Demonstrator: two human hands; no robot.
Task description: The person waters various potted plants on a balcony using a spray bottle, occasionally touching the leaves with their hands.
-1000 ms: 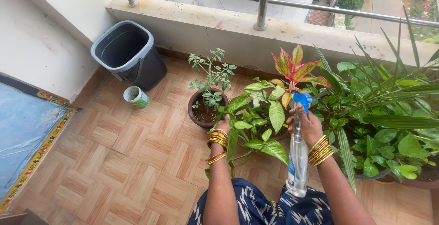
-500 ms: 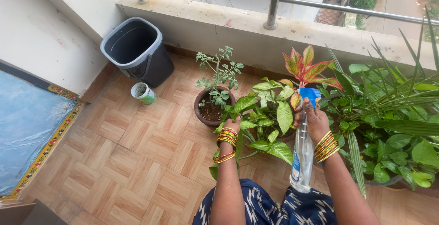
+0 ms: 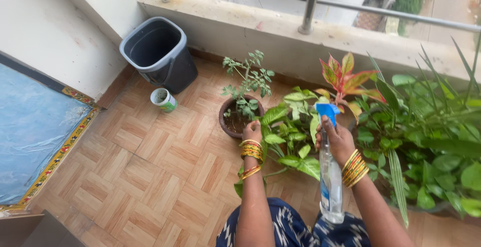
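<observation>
My right hand grips a clear spray bottle with a blue nozzle, aimed at a leafy green plant. My left hand reaches into that plant's leaves beside a brown clay pot holding a thin small-leaved plant; its fingers are partly hidden, curled on a leaf or stem. Both wrists wear stacked yellow and red bangles. A red and yellow leaved plant stands behind the nozzle.
A dark grey bin stands in the corner with a small green and white cup beside it. Dense green potted plants fill the right. A low ledge with a metal railing bounds the tiled floor. A blue mat lies left.
The view has shifted, so everything sits further right and lower. My left hand has moved up toward the clay pot. The bottle stays in my right hand.
</observation>
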